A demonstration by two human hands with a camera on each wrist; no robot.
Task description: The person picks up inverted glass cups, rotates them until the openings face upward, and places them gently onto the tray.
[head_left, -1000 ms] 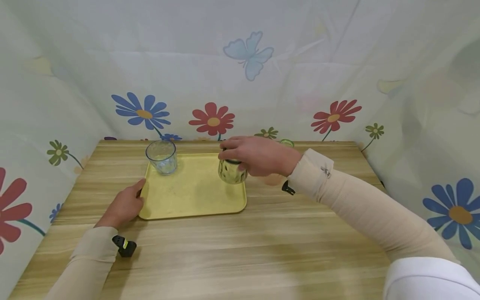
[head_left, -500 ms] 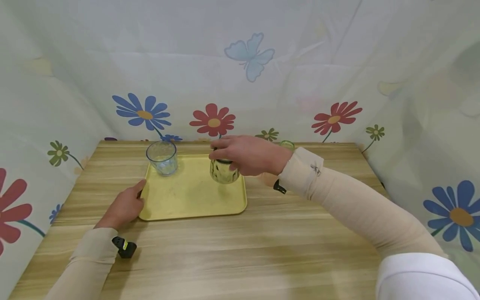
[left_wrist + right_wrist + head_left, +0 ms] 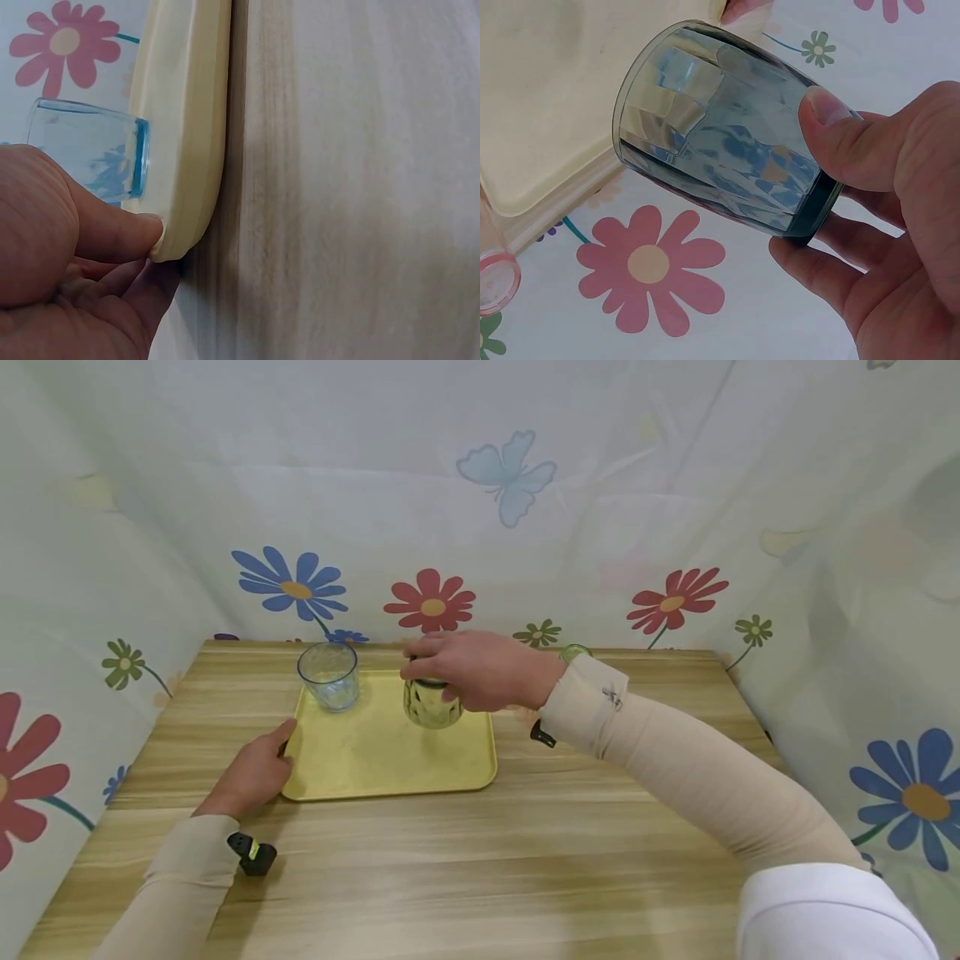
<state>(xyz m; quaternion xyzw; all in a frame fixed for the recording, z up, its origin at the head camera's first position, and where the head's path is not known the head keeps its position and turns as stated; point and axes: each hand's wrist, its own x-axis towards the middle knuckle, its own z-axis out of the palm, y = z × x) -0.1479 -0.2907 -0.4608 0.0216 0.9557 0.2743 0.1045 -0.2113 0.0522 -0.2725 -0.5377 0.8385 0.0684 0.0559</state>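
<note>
My right hand (image 3: 480, 670) holds a grey-tinted drinking glass (image 3: 432, 706) over the right half of a yellow tray (image 3: 390, 768). Thumb and fingers grip the glass (image 3: 720, 135) around its thick dark base, and its mouth points toward the tray, so it is upside down. Whether the rim touches the tray cannot be told. With my left hand (image 3: 255, 772) I pinch the tray's left edge; in the left wrist view the thumb (image 3: 124, 234) lies on top and fingers are underneath. A clear blue-rimmed glass (image 3: 330, 681) stands upright on the tray's back left corner.
Behind my right wrist a green-rimmed glass (image 3: 576, 652) is mostly hidden. A pinkish glass (image 3: 496, 281) shows at the left edge of the right wrist view. The wooden table (image 3: 450, 877) ends at a flower-printed curtain (image 3: 360, 510) at the back and sides.
My right hand has carried the grey-tinted glass leftward, farther in over the tray. My left hand, the tray and the blue-rimmed glass stay in place; the head view shifts slightly.
</note>
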